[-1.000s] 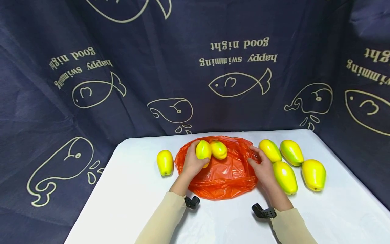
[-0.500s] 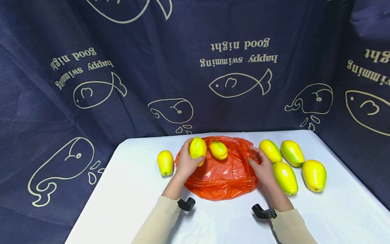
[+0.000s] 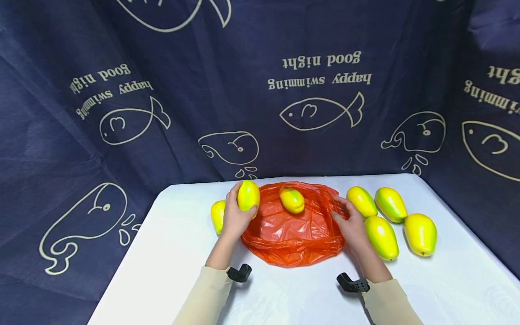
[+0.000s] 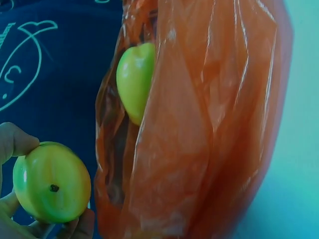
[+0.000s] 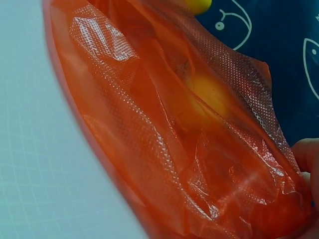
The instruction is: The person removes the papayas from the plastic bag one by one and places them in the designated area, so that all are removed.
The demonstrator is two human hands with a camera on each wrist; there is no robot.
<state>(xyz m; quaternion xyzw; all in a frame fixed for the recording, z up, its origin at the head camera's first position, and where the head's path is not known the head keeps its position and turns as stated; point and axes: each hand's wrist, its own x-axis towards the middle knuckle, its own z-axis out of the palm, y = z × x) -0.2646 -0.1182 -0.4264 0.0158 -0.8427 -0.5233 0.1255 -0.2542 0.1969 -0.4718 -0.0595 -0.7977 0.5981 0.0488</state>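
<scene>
My left hand grips a yellow-green papaya at the left rim of a red plastic bag. In the left wrist view, the held papaya shows its dark stem end, with thumb and fingers around it. A second papaya lies inside the bag, toward the back, and appears through the film as a yellow patch in the right wrist view. My right hand holds the bag's right edge, its thumb against the film; some of its fingers are hidden.
One more papaya stands left of the bag, partly behind my left hand. Several papayas sit on the white table at the right, close to my right forearm. A dark blue printed curtain rises behind the table.
My left hand has moved left with the papaya, from over the bag to its left rim, now partly covering the papaya on the table. My right hand has stayed at the bag's edge.
</scene>
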